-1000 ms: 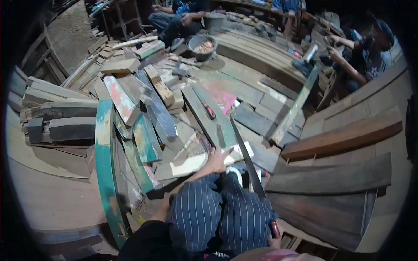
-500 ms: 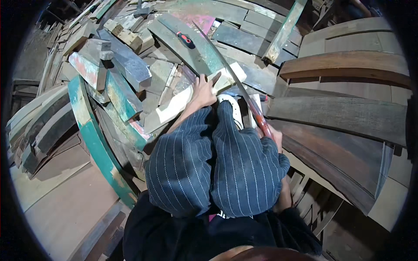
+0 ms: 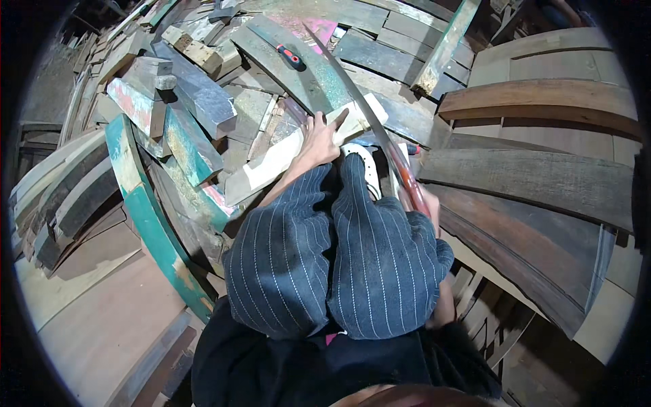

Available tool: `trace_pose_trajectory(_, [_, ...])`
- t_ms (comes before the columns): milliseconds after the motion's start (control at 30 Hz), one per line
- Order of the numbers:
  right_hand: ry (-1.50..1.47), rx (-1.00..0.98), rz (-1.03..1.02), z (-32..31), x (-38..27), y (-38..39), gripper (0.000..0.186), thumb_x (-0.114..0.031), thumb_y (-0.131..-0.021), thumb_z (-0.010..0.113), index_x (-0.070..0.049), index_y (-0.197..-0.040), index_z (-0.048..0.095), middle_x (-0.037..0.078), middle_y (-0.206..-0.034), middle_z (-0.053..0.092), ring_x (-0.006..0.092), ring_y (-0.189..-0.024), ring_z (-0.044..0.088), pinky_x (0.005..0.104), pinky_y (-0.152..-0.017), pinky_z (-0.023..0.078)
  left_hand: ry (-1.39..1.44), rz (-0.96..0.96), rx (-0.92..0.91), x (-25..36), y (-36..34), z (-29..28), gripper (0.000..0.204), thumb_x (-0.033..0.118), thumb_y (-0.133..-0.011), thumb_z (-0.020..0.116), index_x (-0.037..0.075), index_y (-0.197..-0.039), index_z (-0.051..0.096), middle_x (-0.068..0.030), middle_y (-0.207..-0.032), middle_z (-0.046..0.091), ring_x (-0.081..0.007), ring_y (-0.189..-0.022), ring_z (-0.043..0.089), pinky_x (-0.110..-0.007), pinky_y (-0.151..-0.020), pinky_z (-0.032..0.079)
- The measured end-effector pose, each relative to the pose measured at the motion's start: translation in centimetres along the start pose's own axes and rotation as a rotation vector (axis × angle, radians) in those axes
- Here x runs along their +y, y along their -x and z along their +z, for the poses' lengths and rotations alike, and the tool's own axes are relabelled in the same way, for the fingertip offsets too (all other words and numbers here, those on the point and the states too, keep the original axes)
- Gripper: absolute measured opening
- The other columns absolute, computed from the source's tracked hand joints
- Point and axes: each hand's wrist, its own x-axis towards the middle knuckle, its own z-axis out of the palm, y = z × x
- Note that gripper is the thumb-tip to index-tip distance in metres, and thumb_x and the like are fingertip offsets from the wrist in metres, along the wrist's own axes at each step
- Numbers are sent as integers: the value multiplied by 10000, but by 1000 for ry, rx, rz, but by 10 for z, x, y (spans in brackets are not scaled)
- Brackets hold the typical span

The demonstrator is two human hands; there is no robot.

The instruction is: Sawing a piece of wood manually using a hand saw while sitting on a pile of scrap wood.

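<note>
Your right grip (image 3: 428,203) clenches the handle of one saw (image 3: 380,129); your left grip (image 3: 317,141) clasps one pale board (image 3: 274,163) beneath it. The blade crosses over the board just right of that left grip. The board appears whole, so any cut seems unfinished, its depth hidden. Beyond the left grip lies one red-and-black-handled tool (image 3: 290,57).

Blade (image 3: 375,122) across board (image 3: 271,166), handled tool (image 3: 290,58) on plank (image 3: 320,85) beyond, blocks (image 3: 137,107) at left, beams (image 3: 536,98) at right
</note>
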Motion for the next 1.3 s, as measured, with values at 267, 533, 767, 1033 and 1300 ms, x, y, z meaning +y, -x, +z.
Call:
trace_pose_trajectory(267, [-256,6,102,-17,53,52,363,-186,-869,638,21,-1163,589,161,-808,647,124,-744,588,282,-703,467,52,-39,20,-16,-2,2,750,141,-661,631,251,-1383,457,-249,-1137,405,-455,-1062,411,-551,-918,366])
trace_pose_trajectory(533, [197,-9,-63,-72,26,123,371,-53,-771,642,39,-1126,587,167,-788,607,173,-712,591,289,-691,457,70,20,46,8,-17,-1,805,110,-632,618,238,-1403,428,-262,-1169,401,-469,-1069,409,-562,-935,363])
trace_pose_trajectory(767, [18,-35,7,9,-20,-5,282,-145,-881,643,-13,-1129,618,40,-792,608,93,-725,489,256,-672,419,1,-17,-47,-12,2,-9,777,158,-719,625,243,-1444,359,-262,-1113,445,-444,-1024,414,-561,-912,353])
trace_pose_trajectory(1033, [-53,47,-240,8,-58,-53,211,-161,-854,683,37,-904,626,91,-615,538,113,-554,455,294,-538,392,104,96,-38,-6,-17,-37,559,96,-660,650,64,-1216,601,-285,-912,625,-427,-895,622,-475,-788,505])
trace_pose_trajectory(1300, [-42,138,-404,25,-56,-52,130,-87,-829,699,11,-869,625,84,-574,534,113,-504,488,289,-483,391,76,87,4,-17,-9,-40,250,112,-704,656,-27,-911,633,-272,-793,623,-437,-812,620,-486,-737,506])
